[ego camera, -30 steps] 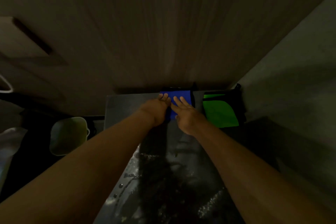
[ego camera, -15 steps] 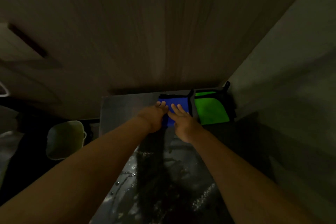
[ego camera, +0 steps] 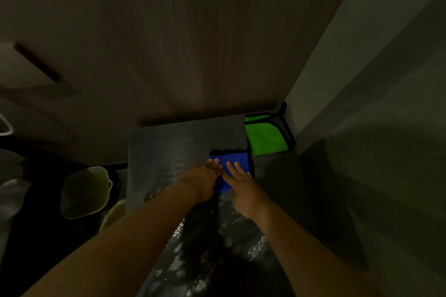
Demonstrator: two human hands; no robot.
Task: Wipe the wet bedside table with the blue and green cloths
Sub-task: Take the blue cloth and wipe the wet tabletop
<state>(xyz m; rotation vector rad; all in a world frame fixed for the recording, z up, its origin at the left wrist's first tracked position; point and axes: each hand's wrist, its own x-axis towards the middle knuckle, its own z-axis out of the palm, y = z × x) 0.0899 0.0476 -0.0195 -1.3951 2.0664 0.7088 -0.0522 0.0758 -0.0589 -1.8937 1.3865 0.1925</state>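
The blue cloth [ego camera: 235, 160] lay flat on the bedside table [ego camera: 169, 152], in the far right part of its dark top. Both hands pressed on it from the near side. The left hand [ego camera: 205, 183] had its fingertips on the left edge of the cloth, and the right hand [ego camera: 243, 188] lay beside it with straight fingers on the middle. No finger was curled around the cloth. The green cloth [ego camera: 266, 138] lay in the far right corner, just beside the blue one, against the wall [ego camera: 374, 79]. Water drops shone on the near part of the table. A pale bucket [ego camera: 84, 191] stood on the floor to the left.
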